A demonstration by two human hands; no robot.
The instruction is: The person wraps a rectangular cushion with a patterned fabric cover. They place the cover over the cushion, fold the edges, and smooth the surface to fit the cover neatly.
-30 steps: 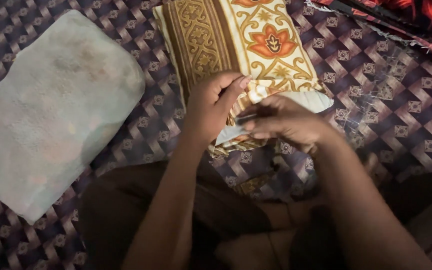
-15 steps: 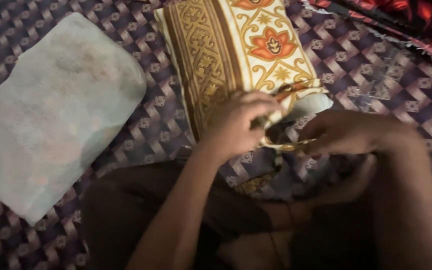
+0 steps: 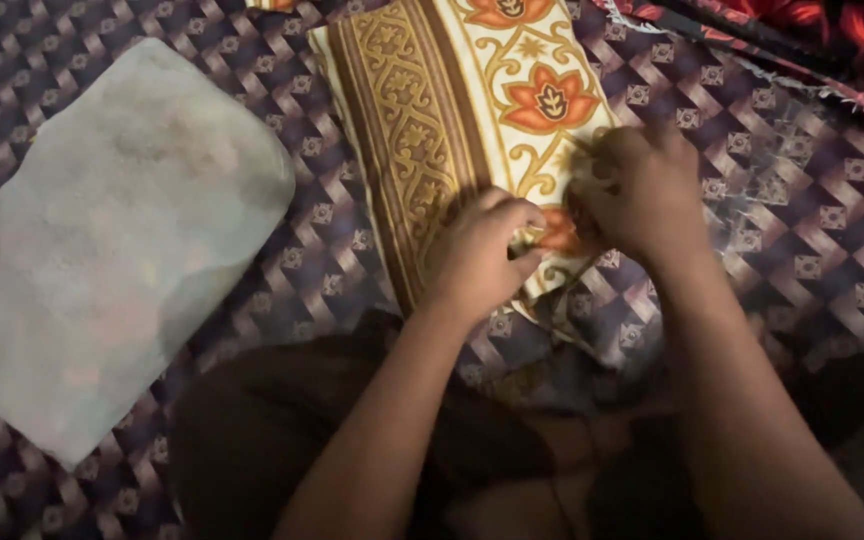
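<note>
A pillow in a cream cover (image 3: 452,110) with gold bands and orange flowers lies on the patterned bed sheet, running away from me. My left hand (image 3: 482,255) pinches the cover's near edge with closed fingers. My right hand (image 3: 637,190) grips the same near end just to the right, fingers curled into the cloth. The pillow's white end is hidden under both hands.
A bare pale pillow (image 3: 102,240) without a cover lies to the left on the purple geometric sheet (image 3: 802,200). A red flowered cloth (image 3: 852,40) shows at the top right. My dark-clothed lap (image 3: 282,440) fills the bottom of the view.
The white pillow end that stuck out of the cover is now covered. Both hands have moved up onto the cover's near end; the right hand came in from the right.
</note>
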